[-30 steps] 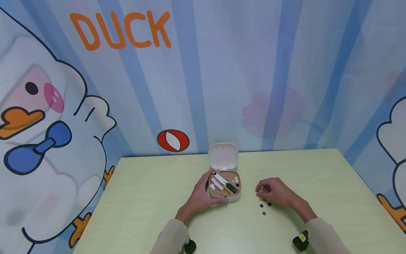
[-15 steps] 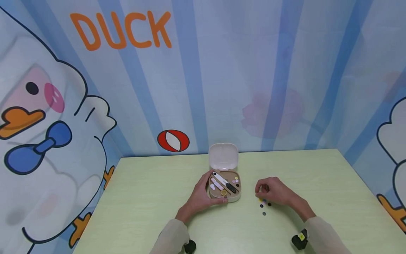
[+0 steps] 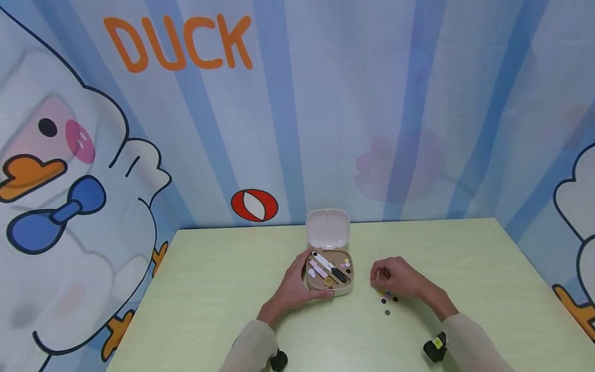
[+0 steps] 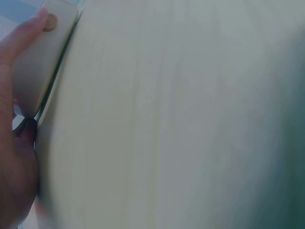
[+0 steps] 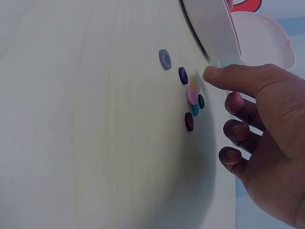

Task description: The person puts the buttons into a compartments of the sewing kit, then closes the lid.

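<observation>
My left hand (image 3: 298, 284) grips a small white sewing box (image 3: 343, 292) by its left side, thumb along the front; the left wrist view catches the thumb by a round tan dot. Its lid (image 3: 328, 228) stands up at the back. In the tan tray lie a white-and-black tool (image 3: 330, 266), a slim pink tool (image 3: 318, 268), a gold ring-shaped piece (image 3: 328, 282) and several small buttons (image 3: 346, 263). To the right, my right hand (image 3: 403, 278) pinches what seems a tiny pale button (image 5: 204, 75) between thumb and index finger, mostly hidden. Below it lie loose buttons (image 5: 189, 121).
The loose buttons, among them a grey button (image 5: 165, 59) and a pink button (image 5: 191, 96), lie on a pale wooden table (image 3: 223, 279). A blue duck-print cloth (image 3: 325, 103) hangs behind the table's back edge.
My right hand has shifted slightly left and up from the loose buttons, toward the box. The left hand and the box stay where they were.
</observation>
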Demonstrator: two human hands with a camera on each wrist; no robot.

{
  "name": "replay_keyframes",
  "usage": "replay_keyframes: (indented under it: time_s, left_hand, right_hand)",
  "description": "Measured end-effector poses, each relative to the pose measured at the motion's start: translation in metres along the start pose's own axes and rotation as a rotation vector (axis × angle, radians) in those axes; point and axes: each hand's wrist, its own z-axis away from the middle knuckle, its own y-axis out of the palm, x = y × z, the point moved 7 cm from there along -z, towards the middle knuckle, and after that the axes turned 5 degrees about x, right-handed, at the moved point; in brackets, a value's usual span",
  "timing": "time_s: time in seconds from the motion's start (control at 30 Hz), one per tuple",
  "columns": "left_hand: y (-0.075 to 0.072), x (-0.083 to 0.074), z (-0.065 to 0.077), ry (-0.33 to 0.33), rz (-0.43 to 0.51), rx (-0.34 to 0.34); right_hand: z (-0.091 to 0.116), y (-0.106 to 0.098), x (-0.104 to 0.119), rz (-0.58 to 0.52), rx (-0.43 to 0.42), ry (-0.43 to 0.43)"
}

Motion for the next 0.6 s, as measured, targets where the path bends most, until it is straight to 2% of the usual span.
replay_keyframes:
  time_s: [0.6]
  left_hand:
    - [0.000, 0.000, 0.000, -0.011, -0.013, -0.002]
  right_hand:
    - [-0.034, -0.014, 0.027, 0.006, 0.002, -0.068]
